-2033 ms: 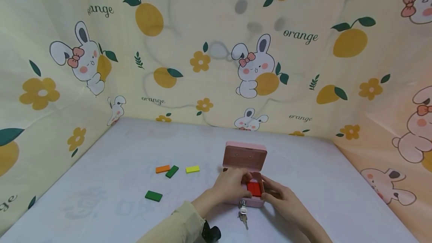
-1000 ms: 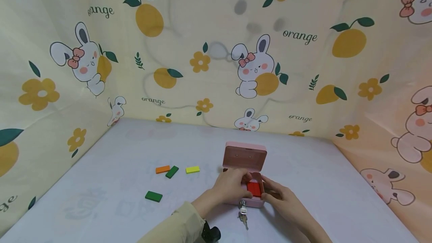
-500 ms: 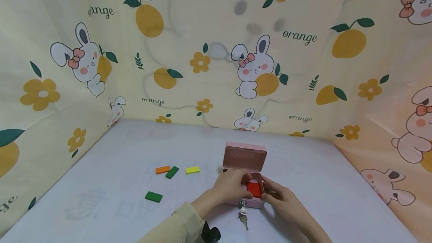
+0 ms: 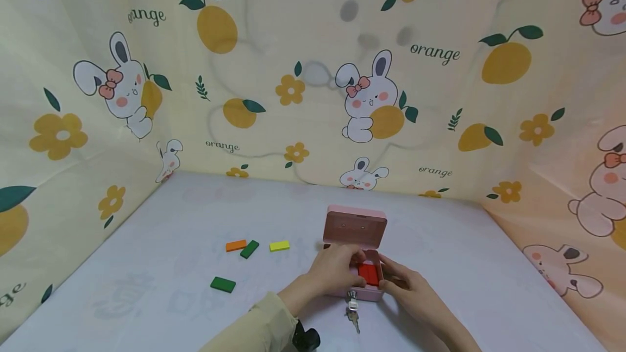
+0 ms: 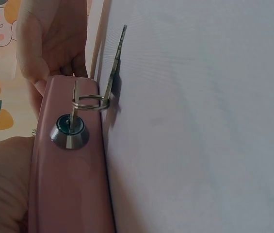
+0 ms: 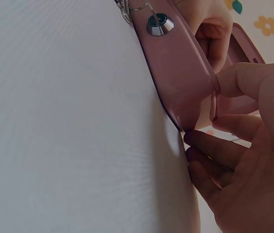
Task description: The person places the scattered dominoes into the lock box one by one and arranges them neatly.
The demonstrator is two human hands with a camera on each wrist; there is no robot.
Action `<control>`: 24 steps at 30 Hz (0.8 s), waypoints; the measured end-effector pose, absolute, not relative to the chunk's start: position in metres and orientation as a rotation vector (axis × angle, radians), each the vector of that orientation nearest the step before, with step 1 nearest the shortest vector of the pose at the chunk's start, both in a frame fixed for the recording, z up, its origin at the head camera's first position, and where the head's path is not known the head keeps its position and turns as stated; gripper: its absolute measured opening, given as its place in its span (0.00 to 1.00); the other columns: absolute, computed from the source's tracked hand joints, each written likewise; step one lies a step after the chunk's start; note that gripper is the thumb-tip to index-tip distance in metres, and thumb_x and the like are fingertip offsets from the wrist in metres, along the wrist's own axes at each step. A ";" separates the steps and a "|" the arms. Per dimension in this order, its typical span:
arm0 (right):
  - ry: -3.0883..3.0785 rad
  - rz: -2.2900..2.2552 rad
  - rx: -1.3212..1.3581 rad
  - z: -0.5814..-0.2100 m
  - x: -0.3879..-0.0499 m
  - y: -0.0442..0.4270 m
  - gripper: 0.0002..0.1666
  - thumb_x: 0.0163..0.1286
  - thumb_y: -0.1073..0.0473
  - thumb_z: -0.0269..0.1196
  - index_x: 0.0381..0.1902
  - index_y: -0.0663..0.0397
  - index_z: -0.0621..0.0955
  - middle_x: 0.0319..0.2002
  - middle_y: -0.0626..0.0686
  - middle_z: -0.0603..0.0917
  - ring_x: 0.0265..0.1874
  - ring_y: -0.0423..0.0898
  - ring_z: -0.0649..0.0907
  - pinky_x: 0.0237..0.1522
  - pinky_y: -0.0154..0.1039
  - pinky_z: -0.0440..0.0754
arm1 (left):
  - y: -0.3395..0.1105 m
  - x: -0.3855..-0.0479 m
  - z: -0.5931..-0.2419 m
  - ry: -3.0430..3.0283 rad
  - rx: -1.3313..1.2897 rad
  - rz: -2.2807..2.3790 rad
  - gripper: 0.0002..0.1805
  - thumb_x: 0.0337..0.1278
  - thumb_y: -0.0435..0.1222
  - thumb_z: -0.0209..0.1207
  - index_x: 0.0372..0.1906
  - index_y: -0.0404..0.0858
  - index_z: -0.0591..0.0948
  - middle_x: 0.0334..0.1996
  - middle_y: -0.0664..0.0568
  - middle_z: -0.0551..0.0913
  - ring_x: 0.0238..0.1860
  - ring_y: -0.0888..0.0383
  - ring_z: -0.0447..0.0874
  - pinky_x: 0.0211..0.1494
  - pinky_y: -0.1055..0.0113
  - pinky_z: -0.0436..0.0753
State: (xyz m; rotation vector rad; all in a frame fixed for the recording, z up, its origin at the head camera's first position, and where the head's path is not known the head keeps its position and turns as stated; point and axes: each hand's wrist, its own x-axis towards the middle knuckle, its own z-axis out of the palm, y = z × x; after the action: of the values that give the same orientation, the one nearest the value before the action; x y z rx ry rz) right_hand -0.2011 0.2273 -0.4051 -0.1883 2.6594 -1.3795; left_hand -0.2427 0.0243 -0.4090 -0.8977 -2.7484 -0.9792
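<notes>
A pink box [image 4: 369, 293] stands with its lid [image 4: 354, 226] raised; red pieces [image 4: 368, 274] lie inside. The left hand [image 4: 330, 269] reaches over the box's left side, fingers bent down into it beside the red; what the fingertips touch is hidden. The right hand [image 4: 415, 289] grips the box's right side, and the right wrist view shows its thumb at the rim and its fingers [image 6: 219, 145] along the outer wall. A key stands in the round lock [image 5: 70, 132] on the front, with another key [image 5: 113, 73] hanging from its ring.
Left of the box on the white table [image 4: 161, 221] lie an orange block [image 4: 236, 245], a green block [image 4: 249, 249] close beside it, a yellow block [image 4: 279, 246] and a nearer green block [image 4: 223, 284]. A patterned cloth [image 4: 313, 124] surrounds the table behind and at the sides.
</notes>
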 end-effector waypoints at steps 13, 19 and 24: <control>2.671 -1.374 -0.175 -0.406 -0.201 0.227 0.35 0.69 0.58 0.64 0.72 0.49 0.69 0.64 0.57 0.75 0.59 0.56 0.77 0.61 0.64 0.66 | 0.020 -0.244 -0.412 -2.687 -0.915 -1.126 0.16 0.54 0.40 0.70 0.48 0.42 0.83 0.41 0.59 0.84 0.43 0.65 0.81 0.49 0.70 0.79; 2.689 -1.358 -0.168 -0.406 -0.201 0.225 0.35 0.69 0.58 0.64 0.72 0.49 0.68 0.63 0.57 0.76 0.58 0.56 0.77 0.61 0.64 0.67 | 0.008 -0.239 -0.410 -2.642 -0.940 -1.294 0.15 0.62 0.37 0.64 0.52 0.40 0.81 0.47 0.55 0.83 0.49 0.59 0.82 0.50 0.70 0.79; 2.702 -1.350 -0.157 -0.406 -0.200 0.224 0.35 0.69 0.58 0.64 0.72 0.49 0.68 0.63 0.57 0.76 0.58 0.55 0.78 0.60 0.61 0.69 | -0.007 -0.233 -0.403 -2.620 -0.929 -1.355 0.13 0.64 0.35 0.62 0.51 0.40 0.81 0.47 0.54 0.83 0.49 0.56 0.82 0.49 0.67 0.81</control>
State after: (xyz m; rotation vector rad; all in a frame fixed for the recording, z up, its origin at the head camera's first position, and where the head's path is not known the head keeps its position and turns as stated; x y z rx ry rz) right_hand -0.2003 0.2237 -0.4062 -0.1569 2.7017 -1.3497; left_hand -0.2325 -0.0073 -0.4032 -0.9287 -2.6205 -1.3549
